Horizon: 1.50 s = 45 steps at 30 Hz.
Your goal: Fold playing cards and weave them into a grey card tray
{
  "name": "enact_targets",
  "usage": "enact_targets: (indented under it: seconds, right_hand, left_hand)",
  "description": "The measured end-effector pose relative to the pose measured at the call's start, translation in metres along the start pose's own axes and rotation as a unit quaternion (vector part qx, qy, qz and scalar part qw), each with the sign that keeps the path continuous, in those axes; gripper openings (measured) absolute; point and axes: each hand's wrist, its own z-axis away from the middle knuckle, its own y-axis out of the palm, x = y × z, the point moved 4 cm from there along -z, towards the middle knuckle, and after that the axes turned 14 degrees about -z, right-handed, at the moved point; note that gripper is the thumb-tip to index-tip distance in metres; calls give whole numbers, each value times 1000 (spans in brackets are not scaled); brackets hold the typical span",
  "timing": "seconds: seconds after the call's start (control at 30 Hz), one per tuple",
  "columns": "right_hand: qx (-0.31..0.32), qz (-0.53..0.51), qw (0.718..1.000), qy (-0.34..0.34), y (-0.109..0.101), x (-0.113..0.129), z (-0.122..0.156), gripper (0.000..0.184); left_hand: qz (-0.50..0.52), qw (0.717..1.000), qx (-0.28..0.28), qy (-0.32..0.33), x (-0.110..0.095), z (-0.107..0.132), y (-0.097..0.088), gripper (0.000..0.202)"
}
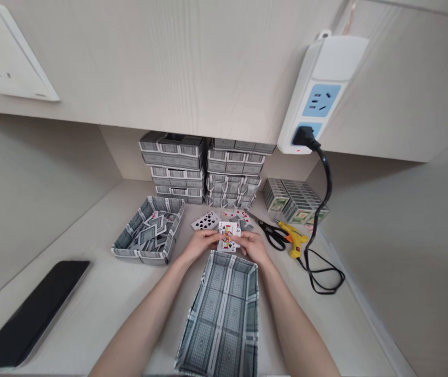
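Note:
Both my hands hold playing cards (227,235) face up just beyond the far end of a long box made of cards (224,314). My left hand (202,245) pinches the left edge of the cards, and my right hand (254,247) grips the right side. A jack is in front, with a queen partly showing behind it. The long box lies between my forearms, its patterned inside showing. Past my hands, a spades card (206,221) and other loose cards (243,216) lie on the table.
At left stand a card box (176,209) with loose cards inside and a black phone-like slab (35,314). Black scissors (273,235) and a yellow glue gun (296,240) with its cord lie right. Stacked card boxes (178,159) and card packs (294,199) stand behind. A power strip (318,99) hangs above.

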Motion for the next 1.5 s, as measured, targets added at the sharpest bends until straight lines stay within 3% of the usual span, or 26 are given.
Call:
enact_targets:
  seconds: [0.13, 0.4, 0.5, 0.67, 0.8, 0.93, 1.13, 1.27, 1.37, 1.5]
  right_hand:
    - [2, 6, 1000, 2, 1, 0, 0, 31]
    - [1, 23, 1000, 7, 3, 2, 2, 33]
    - [4, 20, 1000, 11, 4, 0, 2, 32]
    - [-4, -18, 1000, 2, 7, -5, 2, 31]
    - [-7, -36, 999, -5, 7, -5, 3, 31]
    - [-1, -27, 1000, -6, 7, -5, 3, 31]
    - [-12, -26, 1000, -12, 10, -5, 2, 34]
    - [-34, -14, 998, -43, 3, 1, 2, 35]
    - [-40, -6, 997, -60, -2, 4, 2, 34]
    - [-36, -3, 998, -59, -3, 3, 1, 34]
  left_hand:
    - [27, 1000, 13, -10, -1, 0, -2, 35]
    - [14, 999, -37, -30, 7, -4, -1, 37]
    - [-1, 996, -82, -16, 11, -7, 0, 35]
    - [-143, 970, -175, 92, 4, -9, 1, 35]
    - [-274, 939, -174, 111, -1, -8, 4, 32]
    - [-314, 925, -181, 116, -4, -9, 3, 35]
    - [-250, 950, -157, 105, -1, -10, 0, 46]
    - [-192, 973, -83, 102, -1, -6, 3, 42]
    - [-195, 974, -37, 112, -3, -1, 7, 39]
    - [-223, 969, -20, 110, -4, 0, 8, 40]
